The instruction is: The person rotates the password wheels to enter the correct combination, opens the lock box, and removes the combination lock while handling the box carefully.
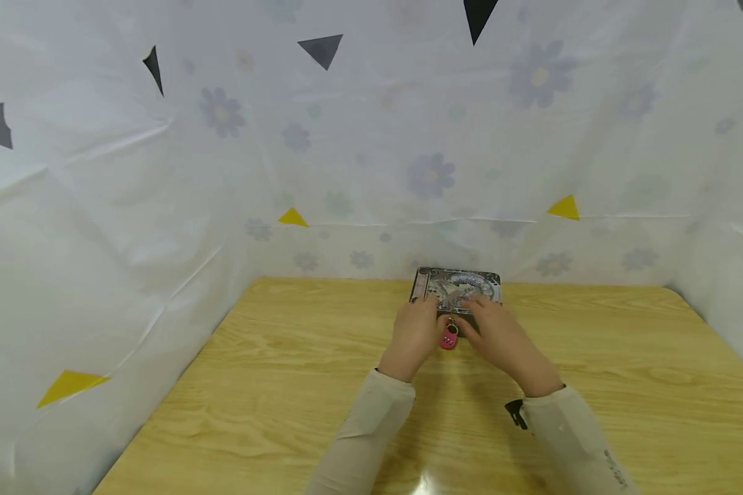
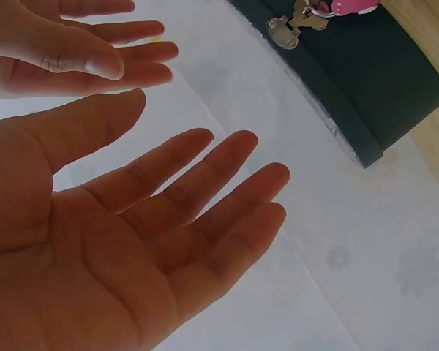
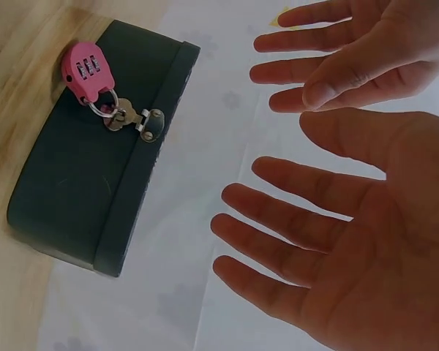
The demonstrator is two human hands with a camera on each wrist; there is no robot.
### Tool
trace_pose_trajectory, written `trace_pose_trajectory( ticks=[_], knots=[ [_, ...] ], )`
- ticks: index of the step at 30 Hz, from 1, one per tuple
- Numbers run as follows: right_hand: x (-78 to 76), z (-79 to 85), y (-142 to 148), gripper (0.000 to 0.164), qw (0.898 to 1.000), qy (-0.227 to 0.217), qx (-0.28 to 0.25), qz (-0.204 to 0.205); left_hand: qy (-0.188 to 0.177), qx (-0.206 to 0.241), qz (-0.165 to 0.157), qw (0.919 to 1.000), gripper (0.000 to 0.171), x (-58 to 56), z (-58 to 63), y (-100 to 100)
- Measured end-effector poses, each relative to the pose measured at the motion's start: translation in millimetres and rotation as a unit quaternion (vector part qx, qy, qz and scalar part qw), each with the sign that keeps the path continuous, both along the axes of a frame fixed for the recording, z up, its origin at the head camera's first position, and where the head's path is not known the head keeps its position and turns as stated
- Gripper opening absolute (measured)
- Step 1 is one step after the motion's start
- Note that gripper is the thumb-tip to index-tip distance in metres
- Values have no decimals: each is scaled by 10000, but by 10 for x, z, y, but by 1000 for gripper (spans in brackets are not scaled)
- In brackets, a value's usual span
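Observation:
A dark green box (image 3: pixel 73 183) with a patterned lid (image 1: pixel 464 282) stands near the back of the table. On its front, a pink combination padlock (image 3: pixel 89 71) hangs by its shackle from a metal hasp (image 3: pixel 152 126). Both hands are in front of and above the box, holding nothing. My left hand (image 1: pixel 413 337) has its fingers extended and slightly spread, as the left wrist view shows. The same goes for my right hand (image 1: pixel 501 342), beside it in the right wrist view. Each wrist view shows the fingers apart from the box.
The wood-grain table (image 1: pixel 285 385) stretches to both sides and toward the front. Behind it hangs a white flowered sheet (image 1: pixel 371 151) with yellow and dark triangles. A black strap (image 1: pixel 516 414) shows at the right sleeve.

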State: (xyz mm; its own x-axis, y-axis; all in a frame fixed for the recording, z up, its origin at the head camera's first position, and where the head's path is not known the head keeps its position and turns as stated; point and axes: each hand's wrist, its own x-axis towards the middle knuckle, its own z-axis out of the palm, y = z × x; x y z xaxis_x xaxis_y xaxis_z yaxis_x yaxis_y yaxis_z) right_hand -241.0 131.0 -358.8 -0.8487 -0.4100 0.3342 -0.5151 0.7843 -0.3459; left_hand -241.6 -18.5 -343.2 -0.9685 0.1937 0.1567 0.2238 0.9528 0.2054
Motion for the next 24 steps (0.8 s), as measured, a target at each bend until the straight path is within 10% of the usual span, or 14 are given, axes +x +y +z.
trace_pose_trajectory(
  ticks=[18,24],
  knots=[
    [-104,-214,-74,31,9808,-1923,-319,-101,-1033,1011,-175,9893,14,-213,-321,13],
    [-168,-291,-89,24,9785,-1940,-682,-140,-1191,1311,-170,9840,22,-275,-374,10]
  ],
)
